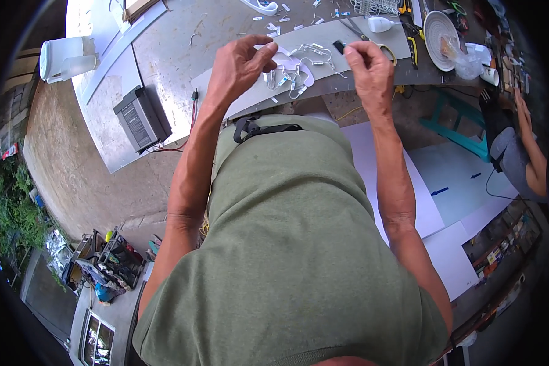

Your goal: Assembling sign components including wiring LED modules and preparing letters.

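Note:
My right hand [373, 74] is closed in a pinch, with a small dark, flat piece [338, 46] at its fingertips. My left hand [241, 66] is also pinched, thumb against fingers, above the table's near edge; what it holds, if anything, is too small to make out. Between the hands, a string of small white LED modules [296, 68] on thin white wire lies in loose loops. Under part of it is a curved white piece [308, 77], partly hidden by the string and my left hand.
Scissors [351, 28], yellow-handled pliers [413, 51], a white bulb-shaped thing [380, 24] and a round plate [440, 40] lie to the right. A dark power supply box [141, 118] sits left, near a white container [60, 60]. Another person [518, 149] is beside a green stool [454, 125].

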`<state>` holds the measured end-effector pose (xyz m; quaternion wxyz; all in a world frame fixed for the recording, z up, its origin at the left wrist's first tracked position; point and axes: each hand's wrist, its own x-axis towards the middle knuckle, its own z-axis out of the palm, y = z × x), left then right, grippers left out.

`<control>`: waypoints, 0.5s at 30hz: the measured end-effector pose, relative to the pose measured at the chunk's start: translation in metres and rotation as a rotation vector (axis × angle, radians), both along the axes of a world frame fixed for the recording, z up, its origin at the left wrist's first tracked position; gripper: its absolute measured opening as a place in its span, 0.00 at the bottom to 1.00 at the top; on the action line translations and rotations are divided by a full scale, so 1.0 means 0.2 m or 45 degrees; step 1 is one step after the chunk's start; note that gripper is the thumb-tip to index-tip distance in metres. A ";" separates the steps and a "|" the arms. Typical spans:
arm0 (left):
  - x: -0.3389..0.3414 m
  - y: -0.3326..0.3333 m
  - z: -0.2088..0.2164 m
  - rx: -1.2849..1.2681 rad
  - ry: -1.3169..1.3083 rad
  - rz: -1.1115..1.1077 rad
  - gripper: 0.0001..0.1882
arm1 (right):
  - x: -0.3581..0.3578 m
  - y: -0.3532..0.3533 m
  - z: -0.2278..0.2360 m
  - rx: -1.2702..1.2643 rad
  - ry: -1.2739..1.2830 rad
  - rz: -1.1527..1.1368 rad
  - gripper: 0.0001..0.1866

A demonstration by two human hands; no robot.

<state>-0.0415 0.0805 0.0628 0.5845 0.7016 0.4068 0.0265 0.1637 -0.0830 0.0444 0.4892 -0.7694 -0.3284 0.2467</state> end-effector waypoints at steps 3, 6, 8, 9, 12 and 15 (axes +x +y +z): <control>-0.08 0.04 -0.12 0.002 -0.083 0.053 0.19 | 0.11 -0.15 -0.06 0.309 0.615 -0.318 0.07; -0.16 0.03 -0.21 0.053 -0.064 0.049 0.17 | 0.09 -0.30 -0.13 0.271 0.743 -0.435 0.06; -0.19 0.02 -0.25 0.024 0.001 0.027 0.16 | 0.04 -0.38 -0.19 0.273 0.768 -0.452 0.05; -0.20 0.01 -0.28 0.025 -0.001 0.017 0.16 | 0.01 -0.41 -0.21 0.244 0.814 -0.468 0.06; -0.23 0.00 -0.33 -0.035 0.000 0.009 0.15 | -0.07 -0.48 -0.26 0.213 0.876 -0.497 0.06; -0.25 -0.01 -0.35 -0.069 -0.025 -0.017 0.14 | -0.15 -0.52 -0.30 0.239 0.958 -0.554 0.06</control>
